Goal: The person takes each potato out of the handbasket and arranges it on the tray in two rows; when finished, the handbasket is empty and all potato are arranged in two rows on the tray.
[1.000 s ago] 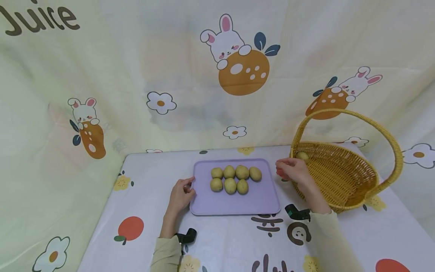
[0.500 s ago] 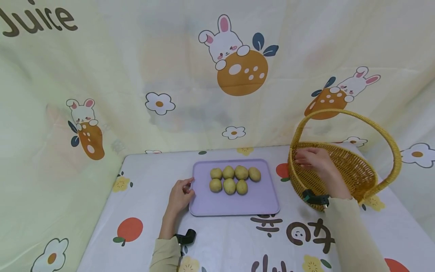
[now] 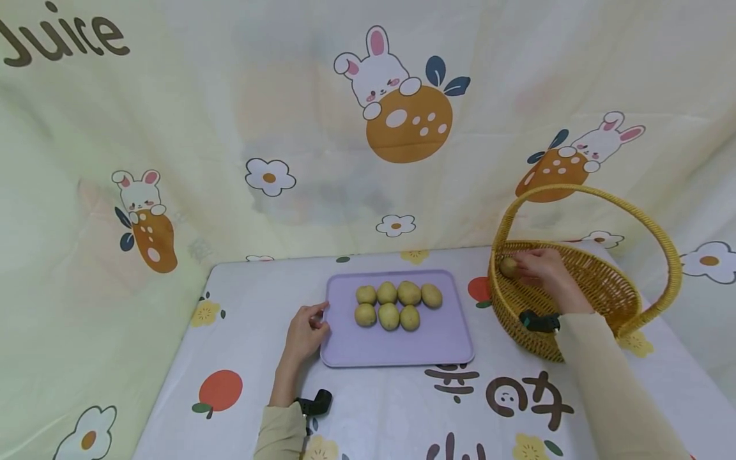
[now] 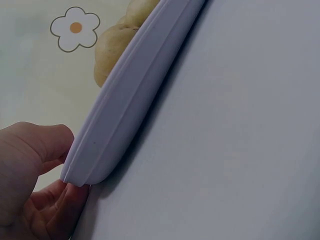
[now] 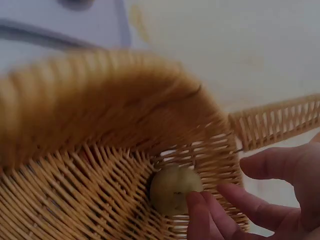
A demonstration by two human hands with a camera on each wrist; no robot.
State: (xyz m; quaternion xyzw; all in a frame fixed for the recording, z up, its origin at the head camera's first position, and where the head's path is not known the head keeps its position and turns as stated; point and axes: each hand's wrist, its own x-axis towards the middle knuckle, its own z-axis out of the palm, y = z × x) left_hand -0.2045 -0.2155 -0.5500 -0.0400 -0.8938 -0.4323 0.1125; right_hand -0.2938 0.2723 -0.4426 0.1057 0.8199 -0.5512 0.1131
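My left hand (image 3: 306, 329) holds the left edge of a lavender tray (image 3: 397, 352); in the left wrist view the thumb (image 4: 50, 141) lies at the rim and the other fingers bend round the tray's end. Several potatoes (image 3: 388, 315) rest on the tray in two rows. Over at the right, my right hand (image 3: 546, 268) reaches into a yellow wicker basket (image 3: 506, 326). Inside it a single potato (image 5: 172, 190) lies near the wall; fingertips of the right hand are right at it, while the thumb (image 5: 267, 164) stands apart from it.
The basket's tall arched handle (image 3: 644, 220) rises over the right forearm. A white printed cloth (image 3: 241, 332) covers the table, and a patterned curtain (image 3: 322, 115) hangs behind it. Dark wrist cameras (image 3: 316, 404) sit on both wrists.
My right hand has moved from the basket's left rim to inside the basket, beside the potato there. The left hand has stayed at the tray, and the tray's potatoes have not moved.
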